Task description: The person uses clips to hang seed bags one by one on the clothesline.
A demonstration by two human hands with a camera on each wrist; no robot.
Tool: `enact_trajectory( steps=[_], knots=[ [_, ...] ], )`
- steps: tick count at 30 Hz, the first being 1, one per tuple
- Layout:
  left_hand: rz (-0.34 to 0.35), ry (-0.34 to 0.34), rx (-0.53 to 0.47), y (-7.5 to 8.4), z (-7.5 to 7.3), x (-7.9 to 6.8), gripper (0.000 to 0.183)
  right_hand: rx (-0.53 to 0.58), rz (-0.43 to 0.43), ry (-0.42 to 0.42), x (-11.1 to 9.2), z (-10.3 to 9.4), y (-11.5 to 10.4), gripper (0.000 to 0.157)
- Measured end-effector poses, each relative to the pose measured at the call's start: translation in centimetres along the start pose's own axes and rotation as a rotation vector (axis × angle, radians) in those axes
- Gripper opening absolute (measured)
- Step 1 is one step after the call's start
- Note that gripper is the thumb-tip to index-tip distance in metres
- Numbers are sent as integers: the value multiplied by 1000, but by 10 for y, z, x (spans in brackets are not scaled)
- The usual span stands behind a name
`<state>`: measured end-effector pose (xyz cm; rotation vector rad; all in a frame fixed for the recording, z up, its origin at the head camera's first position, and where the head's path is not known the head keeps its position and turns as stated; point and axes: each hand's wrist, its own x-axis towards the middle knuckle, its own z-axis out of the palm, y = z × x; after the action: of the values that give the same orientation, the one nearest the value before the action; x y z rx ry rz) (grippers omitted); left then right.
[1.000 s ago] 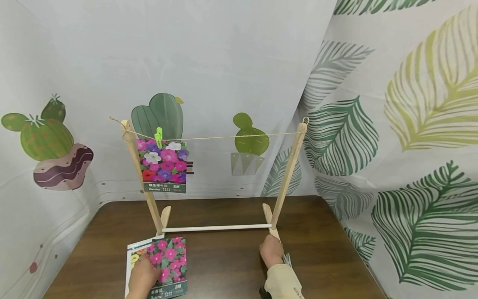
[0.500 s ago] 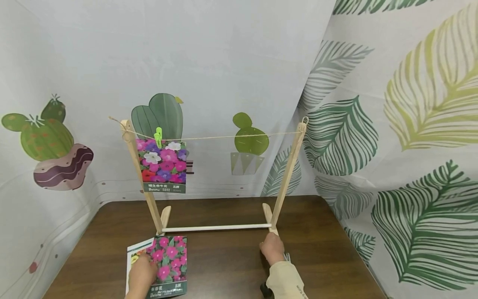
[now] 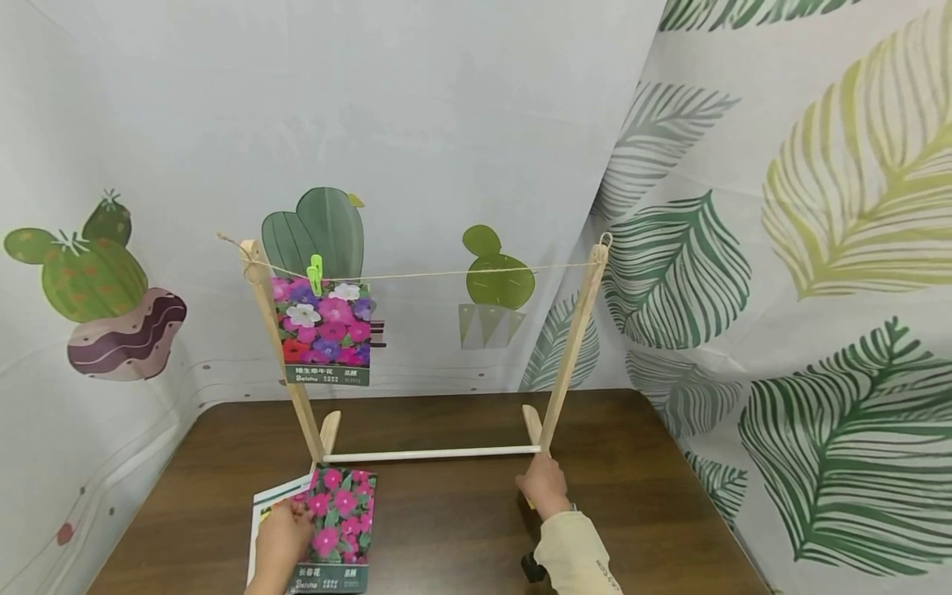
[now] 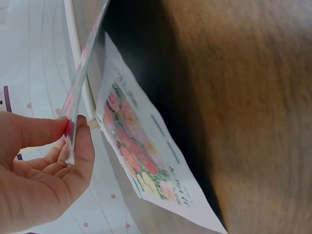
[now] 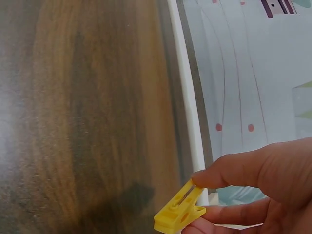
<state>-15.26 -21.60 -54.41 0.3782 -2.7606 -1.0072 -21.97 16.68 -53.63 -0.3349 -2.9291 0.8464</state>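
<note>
The left hand [image 3: 281, 535] has the pink packet [image 3: 345, 521] pinched in its grip by one edge, tilted over the surface [image 3: 446, 529], with a white packet [image 4: 141, 141] just beside it. The right hand [image 3: 545, 486] has its grip narrow on a yellow clip [image 5: 176, 212], near the right post [image 3: 571, 355]. A green clip [image 3: 316, 275] pins a floral packet [image 3: 325, 335] to the cord [image 3: 431, 273]

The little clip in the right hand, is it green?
No, the right wrist view shows the right hand pinching a yellow clip between thumb and fingers.
</note>
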Motion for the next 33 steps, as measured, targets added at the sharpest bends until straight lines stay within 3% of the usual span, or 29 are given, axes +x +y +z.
enact_trajectory(
  steps=[11, 21, 33],
  knots=[
    [5, 0, -5, 11, -6, 3, 12, 18, -51, -4, 5, -7, -8, 26],
    [39, 50, -24, 25, -12, 2, 10, 76, -109, -4, 4, -10, -15, 31],
    [74, 48, -68, 43, -19, 1, 11, 149, -213, -6, 7, -21, -28, 21]
  ],
)
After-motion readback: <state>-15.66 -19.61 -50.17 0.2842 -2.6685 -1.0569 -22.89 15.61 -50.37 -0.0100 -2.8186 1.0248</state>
